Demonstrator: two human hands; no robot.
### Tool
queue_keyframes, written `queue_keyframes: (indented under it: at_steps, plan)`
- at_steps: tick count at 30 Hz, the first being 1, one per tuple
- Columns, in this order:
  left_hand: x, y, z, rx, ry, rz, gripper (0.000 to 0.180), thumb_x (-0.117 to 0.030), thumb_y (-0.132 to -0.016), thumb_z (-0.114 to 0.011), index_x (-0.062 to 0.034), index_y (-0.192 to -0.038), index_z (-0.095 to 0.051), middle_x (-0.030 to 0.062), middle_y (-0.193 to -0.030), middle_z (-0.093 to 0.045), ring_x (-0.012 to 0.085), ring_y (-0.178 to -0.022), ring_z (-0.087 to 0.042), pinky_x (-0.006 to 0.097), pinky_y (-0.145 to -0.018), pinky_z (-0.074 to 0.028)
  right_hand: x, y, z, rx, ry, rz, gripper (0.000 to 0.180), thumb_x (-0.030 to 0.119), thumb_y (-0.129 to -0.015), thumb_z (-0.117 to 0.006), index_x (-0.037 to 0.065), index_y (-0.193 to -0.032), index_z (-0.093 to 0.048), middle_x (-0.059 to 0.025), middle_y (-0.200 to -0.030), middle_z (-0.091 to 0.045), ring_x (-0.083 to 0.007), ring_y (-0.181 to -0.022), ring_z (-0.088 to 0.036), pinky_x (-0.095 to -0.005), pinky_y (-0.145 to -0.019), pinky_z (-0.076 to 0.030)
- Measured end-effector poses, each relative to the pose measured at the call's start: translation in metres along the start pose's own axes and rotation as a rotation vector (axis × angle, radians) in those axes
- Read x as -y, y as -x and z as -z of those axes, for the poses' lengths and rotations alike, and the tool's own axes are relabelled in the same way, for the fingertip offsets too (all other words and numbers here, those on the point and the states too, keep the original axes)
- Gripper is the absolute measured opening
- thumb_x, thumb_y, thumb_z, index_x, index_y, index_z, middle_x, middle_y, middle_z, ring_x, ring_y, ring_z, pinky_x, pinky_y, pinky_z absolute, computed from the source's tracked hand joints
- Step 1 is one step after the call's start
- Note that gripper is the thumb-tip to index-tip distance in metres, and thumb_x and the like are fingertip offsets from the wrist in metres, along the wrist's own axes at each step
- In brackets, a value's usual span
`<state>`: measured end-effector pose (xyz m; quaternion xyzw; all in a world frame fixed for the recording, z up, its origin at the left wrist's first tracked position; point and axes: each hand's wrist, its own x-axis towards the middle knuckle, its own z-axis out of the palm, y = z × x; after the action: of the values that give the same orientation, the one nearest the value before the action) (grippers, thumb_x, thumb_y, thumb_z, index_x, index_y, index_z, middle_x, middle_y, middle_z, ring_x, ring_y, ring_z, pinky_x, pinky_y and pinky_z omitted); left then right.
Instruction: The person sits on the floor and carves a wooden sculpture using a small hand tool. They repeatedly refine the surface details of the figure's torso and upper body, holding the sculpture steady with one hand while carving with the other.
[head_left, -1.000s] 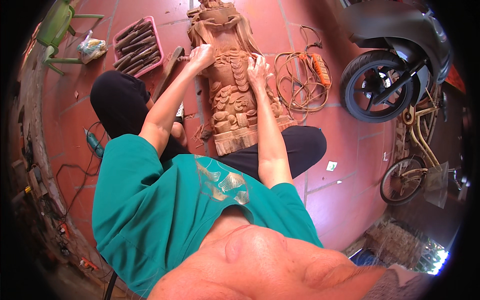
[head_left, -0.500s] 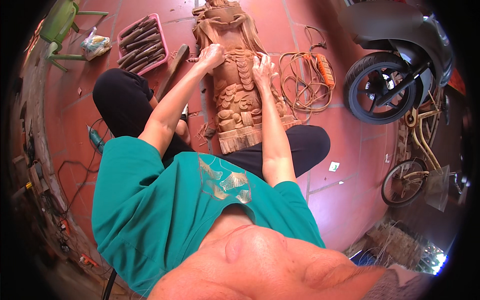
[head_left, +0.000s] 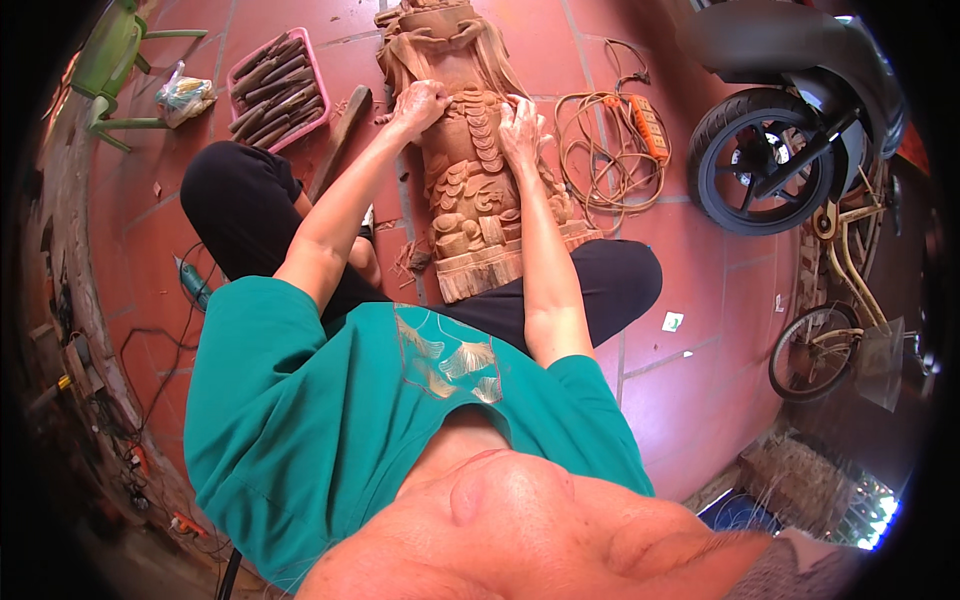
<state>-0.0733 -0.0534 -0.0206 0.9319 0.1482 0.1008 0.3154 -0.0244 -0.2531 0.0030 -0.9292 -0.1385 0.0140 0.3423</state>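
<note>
Red floor tiles [head_left: 700,270] run under the seated person, whose legs bracket a carved wooden statue [head_left: 470,180] lying lengthwise at twelve o'clock. Left hand [head_left: 420,103] rests curled on its left edge; right hand [head_left: 520,122] lies flat, fingers together. Farther off: pink tray of chisels [head_left: 277,88] at eleven, coiled orange cable [head_left: 610,150] and scooter wheel [head_left: 750,160] at two.

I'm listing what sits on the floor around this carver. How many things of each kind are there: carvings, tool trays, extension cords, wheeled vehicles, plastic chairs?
Wooden carving, under both hands: 1
Pink tool tray: 1
Orange extension cord: 1
Wheeled vehicles: 2, a scooter and a bicycle
Green plastic chair: 1
Total: 6
</note>
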Motion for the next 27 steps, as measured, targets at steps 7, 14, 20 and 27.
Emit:
queue_keyframes:
  at_steps: [7, 14, 20, 27]
  plan:
    - [0.009, -0.009, 0.025, 0.296, 0.199, -0.125, 0.019, -0.020, -0.072, -0.071, -0.0013, -0.078, -0.071, 0.0168, -0.073, -0.067, 0.0273, -0.072, -0.066, 0.039, -0.070, -0.050, -0.005, -0.001, -0.002, -0.012, -0.003, -0.010, 0.029, 0.035, -0.094, -0.050, 0.019, -0.118, -0.055, -0.0032, -0.126, -0.053, -0.0312, -0.124, -0.044, -0.0695, -0.098, -0.025]
    - [-0.005, -0.001, 0.002, -0.051, 0.114, 0.071, 0.024, -0.026, -0.076, -0.073, -0.0031, -0.083, -0.071, 0.0175, -0.080, -0.067, 0.0298, -0.082, -0.066, 0.038, -0.074, -0.050, -0.001, -0.002, -0.003, 0.004, 0.007, -0.014, 0.030, 0.034, -0.094, -0.050, 0.019, -0.120, -0.054, -0.0030, -0.127, -0.053, -0.0314, -0.125, -0.043, -0.0699, -0.098, -0.025]
    - [-0.002, -0.013, 0.016, 0.257, -0.043, -0.017, 0.021, -0.025, -0.074, -0.072, -0.0063, -0.084, -0.071, 0.0171, -0.085, -0.069, 0.0326, -0.086, -0.066, 0.042, -0.077, -0.051, -0.002, -0.002, -0.003, 0.006, 0.003, -0.012, 0.030, 0.036, -0.094, -0.050, 0.019, -0.119, -0.055, -0.0023, -0.127, -0.053, -0.0307, -0.125, -0.044, -0.0694, -0.098, -0.025]
    - [-0.006, -0.008, 0.015, 0.083, 0.070, 0.000, 0.014, -0.017, -0.076, -0.069, -0.0053, -0.084, -0.071, 0.0137, -0.084, -0.070, 0.0293, -0.082, -0.066, 0.038, -0.076, -0.052, -0.003, -0.003, -0.003, -0.015, 0.020, -0.010, 0.030, 0.037, -0.094, -0.050, 0.020, -0.118, -0.056, -0.0028, -0.127, -0.054, -0.0310, -0.123, -0.044, -0.0686, -0.097, -0.026]
